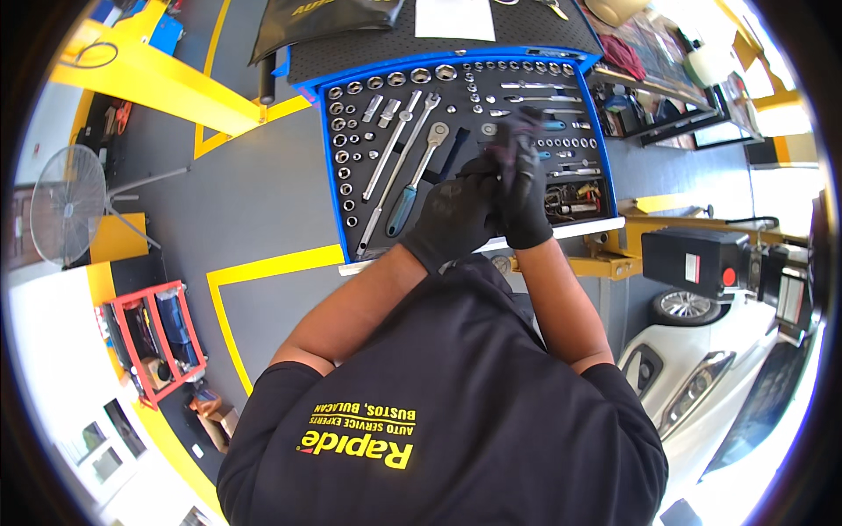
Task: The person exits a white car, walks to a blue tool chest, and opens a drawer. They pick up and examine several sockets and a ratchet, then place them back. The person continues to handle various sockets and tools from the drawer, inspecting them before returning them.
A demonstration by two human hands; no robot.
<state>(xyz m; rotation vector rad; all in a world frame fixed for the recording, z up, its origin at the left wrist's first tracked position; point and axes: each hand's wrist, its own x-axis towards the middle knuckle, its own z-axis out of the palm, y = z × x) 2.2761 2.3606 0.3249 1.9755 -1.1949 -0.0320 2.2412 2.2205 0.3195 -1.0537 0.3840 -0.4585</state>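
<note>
Both my hands wear black gloves and meet over the open tool drawer (346, 241). My left hand (449, 217) is closed, its fingers curled in beside the right. My right hand (526, 206) is closed too, against a dark, blurred object (516, 138) with a faint purplish tint, whose kind I cannot make out. To the left of my hands a ratchet (427, 162) with a teal handle lies in the black foam, beside a long breaker bar (402, 171) and an extension bar (390, 147). Sockets (375, 82) of graded sizes line the drawer's left and far sides.
Loose small parts fill a compartment (574, 200) at the drawer's near right. A white sheet (454, 19) and a black cover (324, 22) lie on the cabinet top. Around it stand a yellow lift post (167, 74), a fan (68, 206), a red rack (158, 342) and a white car (693, 368).
</note>
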